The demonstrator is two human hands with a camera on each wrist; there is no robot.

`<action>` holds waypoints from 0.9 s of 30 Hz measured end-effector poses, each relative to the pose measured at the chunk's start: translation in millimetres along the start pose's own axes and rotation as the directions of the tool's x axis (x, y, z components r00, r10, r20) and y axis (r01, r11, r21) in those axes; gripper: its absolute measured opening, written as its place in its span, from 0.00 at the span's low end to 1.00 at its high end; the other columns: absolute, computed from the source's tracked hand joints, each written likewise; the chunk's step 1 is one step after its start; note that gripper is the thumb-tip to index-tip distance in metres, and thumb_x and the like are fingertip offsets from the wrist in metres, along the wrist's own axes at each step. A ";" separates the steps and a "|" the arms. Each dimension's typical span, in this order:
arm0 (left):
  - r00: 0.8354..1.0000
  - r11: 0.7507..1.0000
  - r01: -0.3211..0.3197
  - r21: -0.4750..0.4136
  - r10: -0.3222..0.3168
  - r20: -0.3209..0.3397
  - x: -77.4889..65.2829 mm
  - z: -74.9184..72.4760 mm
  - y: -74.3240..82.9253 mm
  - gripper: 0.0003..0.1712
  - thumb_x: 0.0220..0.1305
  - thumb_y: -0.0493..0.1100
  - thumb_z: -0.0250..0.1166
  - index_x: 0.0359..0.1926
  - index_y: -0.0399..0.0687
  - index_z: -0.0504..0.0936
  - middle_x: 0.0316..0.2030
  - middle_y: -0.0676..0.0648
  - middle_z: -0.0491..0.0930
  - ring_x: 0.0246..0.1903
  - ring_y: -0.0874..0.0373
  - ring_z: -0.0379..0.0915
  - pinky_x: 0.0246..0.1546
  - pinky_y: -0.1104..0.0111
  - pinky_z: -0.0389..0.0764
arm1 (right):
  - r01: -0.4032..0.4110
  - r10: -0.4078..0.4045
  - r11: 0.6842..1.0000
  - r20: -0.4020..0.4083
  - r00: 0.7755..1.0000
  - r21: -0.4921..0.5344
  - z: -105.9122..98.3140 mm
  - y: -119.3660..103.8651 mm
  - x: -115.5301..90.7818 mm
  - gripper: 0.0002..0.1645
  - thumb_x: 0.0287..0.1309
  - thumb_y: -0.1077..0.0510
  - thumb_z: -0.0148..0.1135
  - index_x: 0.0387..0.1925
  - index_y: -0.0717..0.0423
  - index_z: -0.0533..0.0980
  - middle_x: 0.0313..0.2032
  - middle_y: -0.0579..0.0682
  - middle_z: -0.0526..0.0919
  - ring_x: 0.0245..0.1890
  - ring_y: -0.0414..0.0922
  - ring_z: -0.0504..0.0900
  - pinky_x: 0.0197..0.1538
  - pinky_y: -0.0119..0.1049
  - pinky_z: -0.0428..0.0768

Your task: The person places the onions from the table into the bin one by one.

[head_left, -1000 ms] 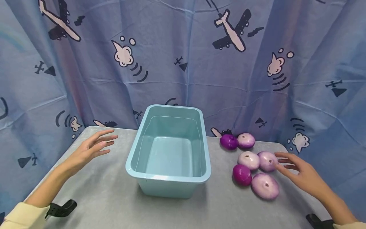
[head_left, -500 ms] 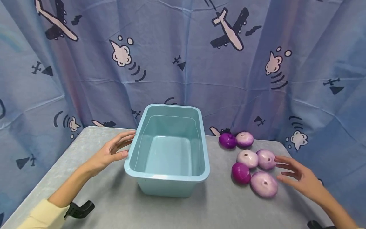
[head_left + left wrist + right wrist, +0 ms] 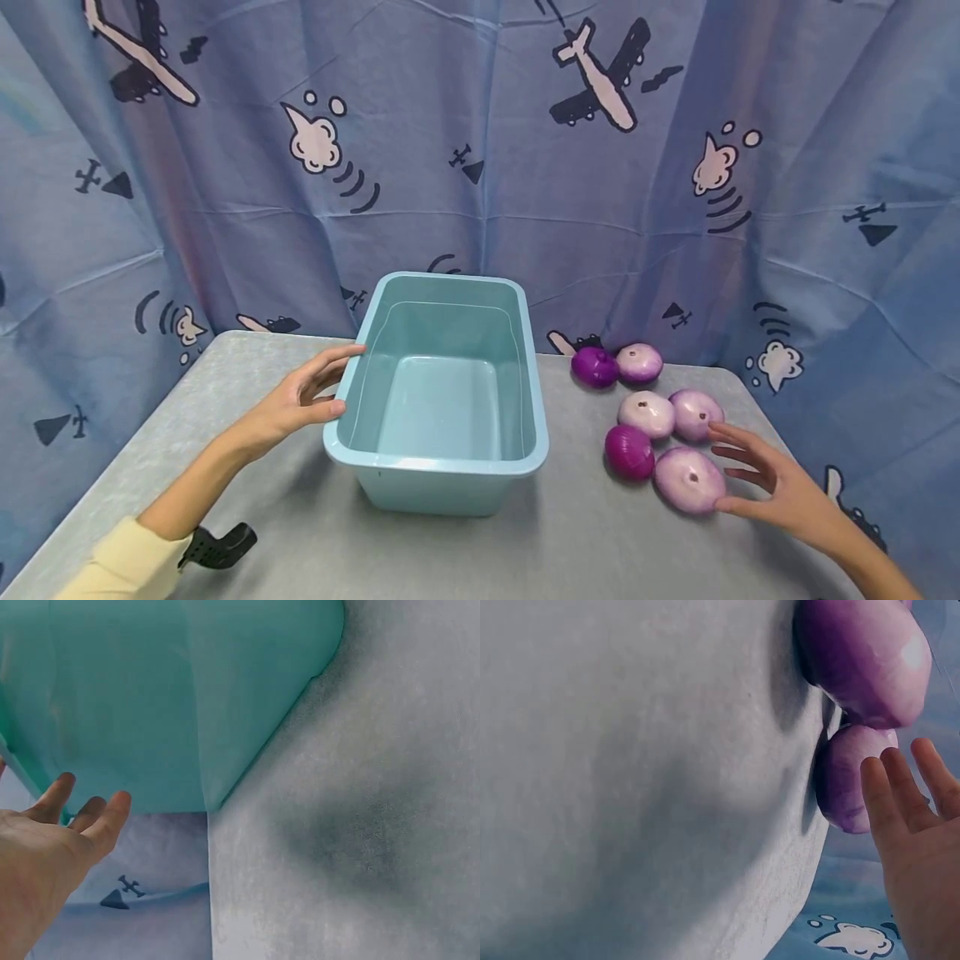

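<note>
A light blue plastic tub [image 3: 438, 468] stands upright on the grey table, with nothing inside it. My left hand [image 3: 288, 408] is at its left rim, index fingertip and thumb tip at the edge, other fingers loosely bent outside the wall. The left wrist view has this hand [image 3: 56, 851] beside the tub's outer wall [image 3: 127, 712]. To the right of the tub lie several red onions. My right hand [image 3: 776, 483] is beside them with spread fingers, its thumb tip by the nearest large pale onion [image 3: 690, 480]. Its fingertips point toward another onion [image 3: 694, 415].
A dark purple onion [image 3: 595, 367] and a paler one [image 3: 639, 363] lie at the back. A white onion [image 3: 647, 415] and a magenta one [image 3: 629, 452] are nearer. A blue curtain [image 3: 480, 167] with airplane prints hangs behind the table [image 3: 570, 533].
My left hand has moved right, from over the table to the tub's left rim. The right hand has shifted slightly nearer me, beside the large front onion. Tub and onions stay put.
</note>
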State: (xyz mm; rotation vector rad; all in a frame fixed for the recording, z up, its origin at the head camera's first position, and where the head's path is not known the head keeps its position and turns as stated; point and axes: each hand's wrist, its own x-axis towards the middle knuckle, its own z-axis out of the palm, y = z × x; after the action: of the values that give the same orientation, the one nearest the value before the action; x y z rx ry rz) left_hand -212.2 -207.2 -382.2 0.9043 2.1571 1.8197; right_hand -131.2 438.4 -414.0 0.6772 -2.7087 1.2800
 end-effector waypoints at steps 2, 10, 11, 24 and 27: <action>1.000 1.000 0.007 0.011 -0.007 -0.006 -0.3 0.1 1.1 0.39 0.70 0.37 0.61 0.78 0.52 0.60 0.73 0.41 0.60 0.71 0.43 0.55 0.61 0.58 0.69 | 0.017 -0.017 1.000 0.011 1.000 0.001 3.3 0.7 1.8 0.54 0.49 0.75 0.75 0.75 0.66 0.58 0.69 0.44 0.69 0.63 0.31 0.70 0.52 0.26 0.77; 0.999 0.999 0.031 0.023 -0.031 -0.019 0.3 -0.8 4.1 0.39 0.69 0.38 0.63 0.77 0.55 0.62 0.73 0.44 0.61 0.72 0.44 0.55 0.62 0.49 0.67 | 0.058 -0.057 0.998 0.033 0.998 -0.017 12.1 9.5 8.2 0.57 0.41 0.73 0.80 0.73 0.65 0.62 0.67 0.49 0.72 0.63 0.31 0.69 0.56 0.21 0.71; 0.999 0.999 0.032 0.024 -0.031 -0.018 0.1 -0.9 4.3 0.39 0.69 0.39 0.63 0.77 0.55 0.62 0.73 0.44 0.61 0.72 0.44 0.54 0.63 0.48 0.67 | 0.062 -0.061 0.998 0.036 0.997 -0.020 13.3 10.9 9.2 0.58 0.40 0.73 0.81 0.73 0.65 0.62 0.67 0.47 0.72 0.63 0.31 0.69 0.56 0.21 0.71; 1.000 0.999 0.026 0.044 -0.026 -0.010 -0.3 1.4 3.6 0.38 0.70 0.39 0.62 0.78 0.53 0.61 0.73 0.42 0.60 0.72 0.41 0.54 0.63 0.43 0.64 | 0.025 -0.024 0.995 0.012 1.000 -0.102 24.2 16.5 14.3 0.47 0.39 0.65 0.84 0.64 0.63 0.74 0.60 0.43 0.80 0.55 0.29 0.74 0.53 0.18 0.69; 1.000 0.998 0.021 0.051 -0.021 -0.010 -0.5 1.5 3.6 0.38 0.70 0.39 0.62 0.78 0.53 0.60 0.73 0.42 0.60 0.71 0.39 0.53 0.63 0.40 0.62 | 0.011 -0.010 0.991 0.010 1.000 -0.132 25.4 19.2 14.6 0.44 0.40 0.63 0.84 0.63 0.62 0.75 0.58 0.46 0.81 0.54 0.29 0.74 0.52 0.18 0.69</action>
State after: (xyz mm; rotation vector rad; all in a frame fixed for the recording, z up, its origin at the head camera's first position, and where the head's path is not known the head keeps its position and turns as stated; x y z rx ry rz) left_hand -209.9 -206.0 -379.3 0.8819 2.2196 1.7712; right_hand -149.2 424.8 -440.7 0.6833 -2.7632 1.0857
